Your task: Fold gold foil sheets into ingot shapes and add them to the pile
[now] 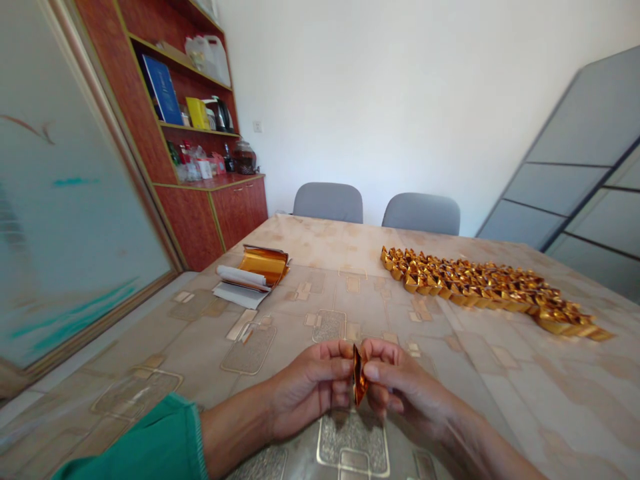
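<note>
Left hand (310,390) and right hand (405,393) pinch a folded gold foil piece (358,375) between them above the patterned table (320,300), grip partly hidden. Rows of folded gold pieces (480,287) lie ahead, right; a foil stack (257,275) lies ahead, left.

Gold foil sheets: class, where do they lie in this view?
In the head view, the gold foil sheets lie on the left of the table, beside the wooden cabinet, left of the folded gold ingots.

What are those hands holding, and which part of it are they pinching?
The left hand and right hand pinch a folded strip of gold foil by its middle, with both ends showing.
</note>
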Demonstrator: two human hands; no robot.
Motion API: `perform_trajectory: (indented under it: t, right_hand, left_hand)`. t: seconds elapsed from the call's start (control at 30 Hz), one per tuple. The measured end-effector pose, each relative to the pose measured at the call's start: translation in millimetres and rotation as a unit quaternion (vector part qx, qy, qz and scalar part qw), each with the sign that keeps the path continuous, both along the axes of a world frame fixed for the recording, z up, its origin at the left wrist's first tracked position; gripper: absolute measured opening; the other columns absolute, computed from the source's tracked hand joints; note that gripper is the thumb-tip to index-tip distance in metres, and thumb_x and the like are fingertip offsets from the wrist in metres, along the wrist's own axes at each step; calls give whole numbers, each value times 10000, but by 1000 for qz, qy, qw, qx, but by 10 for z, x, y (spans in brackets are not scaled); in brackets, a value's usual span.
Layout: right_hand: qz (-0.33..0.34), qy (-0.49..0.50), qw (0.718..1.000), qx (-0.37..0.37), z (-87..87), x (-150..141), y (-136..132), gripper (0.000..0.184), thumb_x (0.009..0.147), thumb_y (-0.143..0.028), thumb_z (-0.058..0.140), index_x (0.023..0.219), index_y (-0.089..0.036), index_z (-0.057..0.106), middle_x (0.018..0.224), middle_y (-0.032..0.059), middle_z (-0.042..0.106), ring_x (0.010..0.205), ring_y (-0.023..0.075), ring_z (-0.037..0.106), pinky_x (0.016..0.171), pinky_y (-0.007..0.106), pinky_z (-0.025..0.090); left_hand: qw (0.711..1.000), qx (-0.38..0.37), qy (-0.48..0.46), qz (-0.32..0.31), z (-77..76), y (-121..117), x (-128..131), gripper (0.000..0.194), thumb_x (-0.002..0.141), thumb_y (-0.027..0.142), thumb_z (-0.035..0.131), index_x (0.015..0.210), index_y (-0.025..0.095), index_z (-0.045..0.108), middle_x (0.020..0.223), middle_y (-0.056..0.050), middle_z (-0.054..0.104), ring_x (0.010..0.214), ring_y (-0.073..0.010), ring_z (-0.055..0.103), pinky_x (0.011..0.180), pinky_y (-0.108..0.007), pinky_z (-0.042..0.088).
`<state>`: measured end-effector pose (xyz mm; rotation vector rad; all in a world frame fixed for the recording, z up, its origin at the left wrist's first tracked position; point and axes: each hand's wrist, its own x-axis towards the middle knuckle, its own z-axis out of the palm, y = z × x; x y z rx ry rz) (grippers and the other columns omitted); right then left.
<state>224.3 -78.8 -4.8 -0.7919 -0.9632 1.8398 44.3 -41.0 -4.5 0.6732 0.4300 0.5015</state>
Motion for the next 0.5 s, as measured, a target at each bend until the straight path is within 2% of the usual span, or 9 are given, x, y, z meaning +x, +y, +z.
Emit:
perform_trajectory:
  t: [0.13,0.3,0.5]
  right_hand:
    - [-40,10,999,8,-4,-9,7,359,703,-420,861,804,-177,617,457,-112,493,357,20,247,406,159,322]
    - [-39,16,999,4,-26,-23,7,325,731,-398,842,841,-167,641,489,-99,503,376,26,267,414,164,339]
    - [-53,13,998,5,-17,-68,-15,334,736,-380,840,755,-191,566,449,-104,510,351,21,262,408,157,326]
  left_hand:
    - [1000,-15,-11,8,-10,13,7,294,745,242,834,985,157,687,835,-22,634,626,-66,533,633,-193,411]
    - [998,-44,-46,2,-10,19,-13,253,789,223,804,997,180,666,853,-15,629,615,-50,526,591,-159,380]
    - [998,-41,-43,4,-20,19,-27,369,687,233,884,958,205,635,753,17,605,552,-47,508,526,-157,324]
